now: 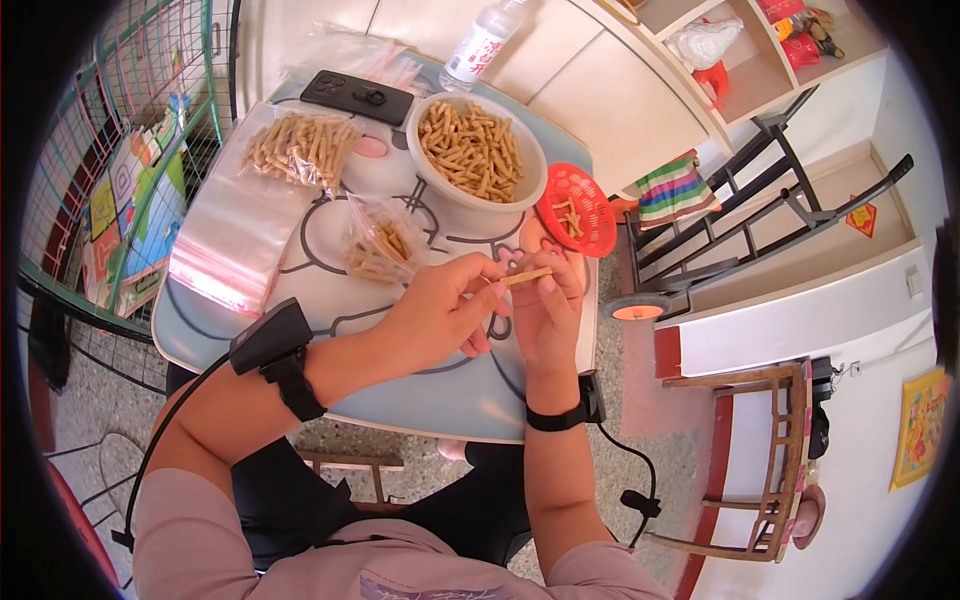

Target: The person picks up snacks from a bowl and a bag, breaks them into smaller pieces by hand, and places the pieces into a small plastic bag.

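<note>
Golden snacks [470, 150] fill the white bowl [482, 206], and just beside it the left hand [440, 312] and right hand [546, 312] pinch one snack stick [527, 276] together.

Both hands pinch snack stick [527, 276] — bowl [478, 150] beyond.

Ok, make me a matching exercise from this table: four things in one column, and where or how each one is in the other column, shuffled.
Things
1. round white bowl
2. round red plastic basket
3. flat black phone
4. single thin tan snack stick

Places or states
A. lies at the far edge of the table
B. pinched between the left hand and the right hand
C. heaped with snack sticks
D. holds only a few loose sticks

Pairs: 1-C, 2-D, 3-A, 4-B
</note>
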A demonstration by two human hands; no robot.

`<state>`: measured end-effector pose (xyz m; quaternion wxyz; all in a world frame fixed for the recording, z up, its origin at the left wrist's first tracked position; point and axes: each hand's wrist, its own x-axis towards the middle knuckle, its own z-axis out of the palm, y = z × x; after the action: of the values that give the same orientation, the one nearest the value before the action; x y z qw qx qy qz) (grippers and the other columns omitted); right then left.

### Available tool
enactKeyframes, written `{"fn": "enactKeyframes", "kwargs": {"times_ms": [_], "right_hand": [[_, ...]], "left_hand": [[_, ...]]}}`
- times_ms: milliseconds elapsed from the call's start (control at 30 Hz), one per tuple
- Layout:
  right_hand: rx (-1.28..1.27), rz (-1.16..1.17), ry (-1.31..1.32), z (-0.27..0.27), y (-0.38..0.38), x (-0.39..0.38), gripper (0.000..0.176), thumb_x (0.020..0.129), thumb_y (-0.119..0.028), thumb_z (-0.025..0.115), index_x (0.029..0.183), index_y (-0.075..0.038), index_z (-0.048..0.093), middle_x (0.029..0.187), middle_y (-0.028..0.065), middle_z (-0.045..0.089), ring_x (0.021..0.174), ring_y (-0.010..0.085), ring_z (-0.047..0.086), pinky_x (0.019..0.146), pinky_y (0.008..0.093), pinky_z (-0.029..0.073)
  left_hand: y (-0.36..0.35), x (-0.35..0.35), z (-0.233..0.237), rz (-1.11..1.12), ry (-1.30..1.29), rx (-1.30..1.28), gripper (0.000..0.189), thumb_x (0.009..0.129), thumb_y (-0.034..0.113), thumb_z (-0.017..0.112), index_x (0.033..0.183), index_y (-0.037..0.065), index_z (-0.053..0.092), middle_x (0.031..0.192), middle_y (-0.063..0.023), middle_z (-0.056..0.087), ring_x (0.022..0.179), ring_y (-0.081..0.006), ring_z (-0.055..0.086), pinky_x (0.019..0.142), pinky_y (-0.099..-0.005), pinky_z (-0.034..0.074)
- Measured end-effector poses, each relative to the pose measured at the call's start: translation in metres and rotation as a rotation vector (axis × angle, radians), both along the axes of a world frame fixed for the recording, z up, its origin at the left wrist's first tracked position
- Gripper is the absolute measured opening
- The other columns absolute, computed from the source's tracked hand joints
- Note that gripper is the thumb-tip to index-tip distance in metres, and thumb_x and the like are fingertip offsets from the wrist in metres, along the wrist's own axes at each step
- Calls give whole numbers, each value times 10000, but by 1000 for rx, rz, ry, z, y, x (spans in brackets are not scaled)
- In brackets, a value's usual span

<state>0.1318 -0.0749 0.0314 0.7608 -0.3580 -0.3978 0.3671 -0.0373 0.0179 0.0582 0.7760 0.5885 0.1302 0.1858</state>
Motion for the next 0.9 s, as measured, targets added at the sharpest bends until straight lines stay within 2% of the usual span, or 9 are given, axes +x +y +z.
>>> {"fn": "enactKeyframes", "kwargs": {"times_ms": [533, 733, 900], "right_hand": [[11, 7, 7, -3, -1, 1, 199, 911, -84, 667, 1101, -24, 651, 1051, 77, 640, 1035, 186, 614, 1069, 396, 403], [-8, 21, 18, 2, -1, -2, 205, 907, -79, 670, 1101, -18, 650, 1065, 84, 655, 1034, 189, 617, 1064, 389, 408], [9, 3, -18, 2, 1, -2, 222, 858, -64, 715, 1071, -39, 656, 1027, 77, 654, 997, 179, 612, 1114, 412, 346]], "left_hand": [[-2, -2, 4, 17, 0, 5, 174, 987, 109, 556, 1131, 18, 522, 938, -88, 685, 599, -115, 656, 521, -233, 534], [0, -1, 2, -1, -2, -17, 181, 1013, 155, 530, 1130, 16, 530, 929, -82, 688, 593, -115, 658, 514, -235, 536], [-1, 0, 0, -5, 10, 7, 179, 1026, 167, 509, 1130, 23, 531, 924, -85, 687, 589, -118, 658, 509, -238, 534]]}}
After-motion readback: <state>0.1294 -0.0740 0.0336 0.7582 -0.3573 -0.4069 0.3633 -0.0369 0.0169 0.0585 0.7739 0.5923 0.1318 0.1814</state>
